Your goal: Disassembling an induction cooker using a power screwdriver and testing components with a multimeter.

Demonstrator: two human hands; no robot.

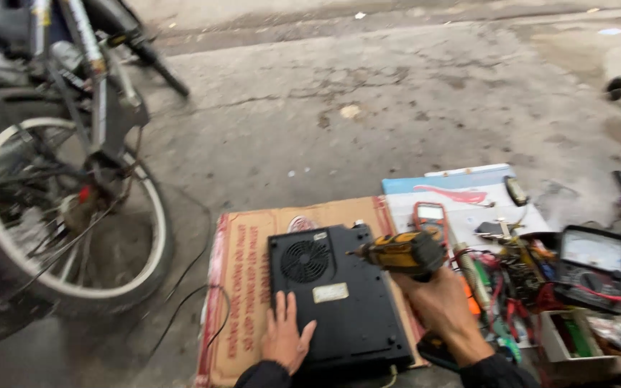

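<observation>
Small box [556,343] holds green parts (right hand [440,302] grips drill [400,253]).

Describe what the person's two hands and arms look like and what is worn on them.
Both hands are bare: no gloves, rings or watch show. The left hand and the right hand each emerge from a dark, black-looking long sleeve that ends at the wrist. The sleeves look plain, with no visible markings. Only the cuffs show at the bottom edge of the head view.
</observation>
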